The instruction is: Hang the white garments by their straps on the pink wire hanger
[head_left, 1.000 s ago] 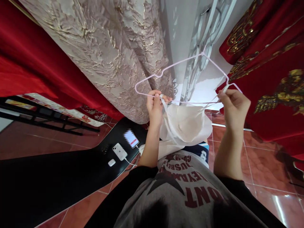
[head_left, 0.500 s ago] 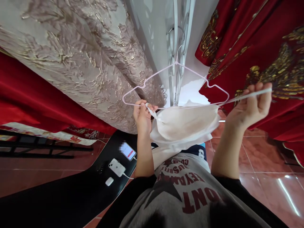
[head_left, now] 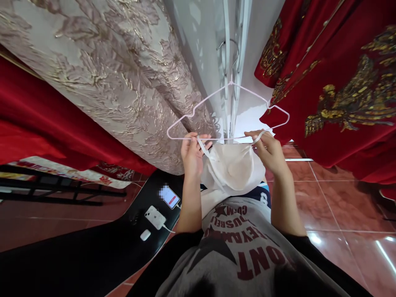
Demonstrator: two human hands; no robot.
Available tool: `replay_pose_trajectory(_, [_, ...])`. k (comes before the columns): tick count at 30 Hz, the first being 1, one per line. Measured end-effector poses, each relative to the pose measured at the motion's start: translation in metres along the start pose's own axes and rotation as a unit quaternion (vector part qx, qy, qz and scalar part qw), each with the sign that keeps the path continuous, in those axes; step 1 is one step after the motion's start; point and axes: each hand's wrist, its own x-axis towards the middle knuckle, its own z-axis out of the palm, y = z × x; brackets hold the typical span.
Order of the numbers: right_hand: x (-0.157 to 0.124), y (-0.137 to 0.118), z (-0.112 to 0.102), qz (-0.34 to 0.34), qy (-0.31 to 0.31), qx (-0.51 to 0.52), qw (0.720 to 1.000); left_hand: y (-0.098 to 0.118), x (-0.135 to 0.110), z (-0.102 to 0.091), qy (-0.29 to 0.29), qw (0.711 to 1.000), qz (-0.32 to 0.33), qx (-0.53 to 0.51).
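Here, looking down, we see a pale pink clothes hanger (head_left: 230, 83) in front of the wearer, its long axis running nearly level from left to right and its hook pointing up and away. Below its bottom bar hangs a white strapped garment (head_left: 235, 167) with a rounded cup, between the two hands and pointing down toward the printed shirt (head_left: 249, 233). The left hand (head_left: 193, 156) pinches the bar near its left end between thumb and index finger, the other fingers loosely spread by the left strap (head_left: 203, 147). The right hand (head_left: 270, 153) holds the right strap (head_left: 259, 137) between thumb and fingers, narrowly closed, and hides part of the bar. Behind the hook stands a white metal rack (head_left: 244, 29); we cannot tell whether they touch. Pale floral brocade (head_left: 123, 74) lies behind the hanger's left arm, and a red, gold-embroidered garment (head_left: 324, 86) is just behind its right end. Lower left, a black bench (head_left: 77, 243) bears a lit phone (head_left: 171, 198), a white phone (head_left: 155, 217) and a small white case (head_left: 145, 235).
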Motion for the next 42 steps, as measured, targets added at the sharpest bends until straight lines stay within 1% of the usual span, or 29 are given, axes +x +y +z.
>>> replay_pose_trajectory(2, [-0.001,-0.002,-0.001,-0.001,0.022,-0.014,1.0,0.006,0.002,-0.012,0.029,0.998,0.049,0.002])
replay_pose_trajectory(4, [-0.003,-0.006,-0.003,-0.004,0.047,-0.026,0.999,0.012,0.005,-0.025,0.078,0.988,0.13,0.02])
replay_pose_trajectory(6, [-0.004,-0.01,-0.006,-0.008,0.065,-0.03,0.997,0.019,0.01,-0.037,0.125,0.965,0.217,0.072])
replay_pose_trajectory(7, [-0.004,-0.012,-0.007,-0.009,0.07,-0.029,0.997,0.023,0.013,-0.043,0.139,0.951,0.257,0.104])
replay_pose_trajectory(8, [-0.004,-0.013,-0.007,-0.009,0.072,-0.027,0.997,0.027,0.017,-0.048,0.143,0.936,0.292,0.134])
replay_pose_trajectory(10, [-0.005,-0.014,-0.008,-0.008,0.065,-0.026,0.998,0.038,0.024,-0.056,0.125,0.916,0.339,0.174])
replay_pose_trajectory(12, [-0.005,-0.015,-0.009,-0.007,0.057,-0.026,0.998,0.05,0.033,-0.063,0.091,0.914,0.35,0.183])
replay_pose_trajectory(15, [-0.005,-0.015,-0.011,-0.009,0.061,-0.03,0.998,0.068,0.046,-0.065,0.034,0.93,0.322,0.175])
replay_pose_trajectory(16, [-0.004,-0.015,-0.011,-0.009,0.062,-0.032,0.998,0.073,0.051,-0.063,0.008,0.935,0.308,0.175])
replay_pose_trajectory(18, [-0.004,-0.015,-0.011,-0.009,0.059,-0.034,0.998,0.08,0.063,-0.051,-0.064,0.939,0.279,0.191])
replay_pose_trajectory(20, [-0.003,-0.015,-0.008,-0.008,0.056,-0.036,0.998,0.082,0.074,-0.033,-0.148,0.93,0.253,0.223])
replay_pose_trajectory(21, [-0.004,-0.014,-0.006,-0.01,0.055,-0.037,0.998,0.083,0.079,-0.023,-0.182,0.92,0.248,0.245])
replay_pose_trajectory(23, [-0.004,-0.014,-0.003,-0.014,0.051,-0.039,0.998,0.083,0.086,-0.005,-0.219,0.892,0.25,0.306])
replay_pose_trajectory(24, [-0.004,-0.014,-0.002,-0.017,0.047,-0.039,0.998,0.083,0.089,0.001,-0.223,0.879,0.255,0.335])
replay_pose_trajectory(25, [-0.004,-0.013,-0.002,-0.02,0.042,-0.038,0.998,0.083,0.091,0.005,-0.219,0.872,0.256,0.357])
replay_pose_trajectory(26, [-0.004,-0.013,-0.001,-0.023,0.038,-0.036,0.998,0.082,0.092,0.005,-0.208,0.871,0.251,0.368])
replay_pose_trajectory(27, [-0.004,-0.012,-0.001,-0.027,0.035,-0.034,0.998,0.081,0.093,0.003,-0.19,0.877,0.24,0.371])
replay_pose_trajectory(28, [-0.004,-0.012,-0.001,-0.031,0.033,-0.032,0.998,0.079,0.093,-0.002,-0.164,0.889,0.224,0.364])
replay_pose_trajectory(30, [-0.003,-0.012,0.001,-0.037,0.034,-0.028,0.998,0.069,0.089,-0.014,-0.088,0.923,0.181,0.327])
replay_pose_trajectory(32, [-0.003,-0.012,0.004,-0.038,0.039,-0.023,0.998,0.053,0.08,-0.024,-0.009,0.958,0.124,0.26])
replay_pose_trajectory(34, [-0.002,-0.012,0.007,-0.036,0.042,-0.019,0.998,0.032,0.067,-0.026,0.037,0.983,0.054,0.169])
replay_pose_trajectory(35, [-0.002,-0.013,0.008,-0.035,0.042,-0.021,0.998,0.021,0.059,-0.024,0.041,0.992,0.026,0.116])
replay_pose_trajectory(36, [-0.003,-0.013,0.008,-0.033,0.042,-0.024,0.998,0.011,0.051,-0.021,0.036,0.997,0.017,0.071])
replay_pose_trajectory(38, [-0.004,-0.012,0.007,-0.025,0.049,-0.02,0.998,-0.002,0.038,-0.012,0.017,0.999,0.022,0.025])
replay_pose_trajectory(39, [-0.005,-0.01,0.005,-0.015,0.065,-0.007,0.998,-0.006,0.033,-0.008,0.009,0.999,0.029,0.02])
replay_pose_trajectory(40, [-0.006,-0.008,0.001,-0.001,0.098,0.012,0.995,-0.007,0.031,-0.005,0.004,0.999,0.033,0.021])
replay_pose_trajectory(41, [-0.007,-0.004,-0.003,0.014,0.151,0.032,0.988,-0.006,0.029,-0.004,0.001,0.999,0.036,0.025])
replay_pose_trajectory(42, [-0.007,0.001,-0.009,0.027,0.217,0.049,0.975,-0.004,0.029,-0.004,-0.001,0.999,0.038,0.027])
